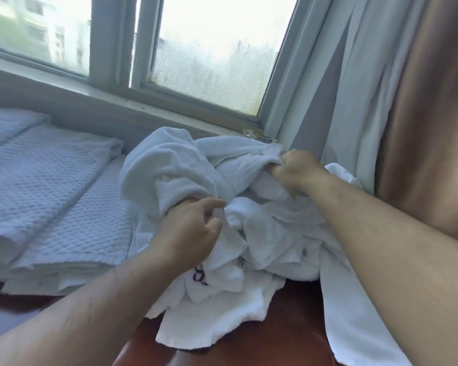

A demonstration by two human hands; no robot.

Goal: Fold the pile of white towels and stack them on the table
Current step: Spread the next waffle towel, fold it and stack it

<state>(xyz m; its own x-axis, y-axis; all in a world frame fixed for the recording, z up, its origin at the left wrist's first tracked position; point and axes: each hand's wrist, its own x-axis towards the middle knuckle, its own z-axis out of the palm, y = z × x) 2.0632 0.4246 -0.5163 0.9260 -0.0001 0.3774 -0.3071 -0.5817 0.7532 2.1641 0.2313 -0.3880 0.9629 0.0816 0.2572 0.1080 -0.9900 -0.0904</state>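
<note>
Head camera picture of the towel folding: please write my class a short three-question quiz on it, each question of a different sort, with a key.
1. True or false: the folded towels lie to the left of the crumpled pile of towels.
2. Multiple choice: what is the right hand doing? A) resting flat on the table B) gripping cloth at the far side of the pile C) touching the window
3. Fill in the missing word: the left hand pinches the cloth at the ____ side of the pile, nearer the camera.

Key: 1 true; 2 B; 3 near. The reddish-brown table shows under the pile's front edge, and a curtain hangs behind the right hand.
</note>
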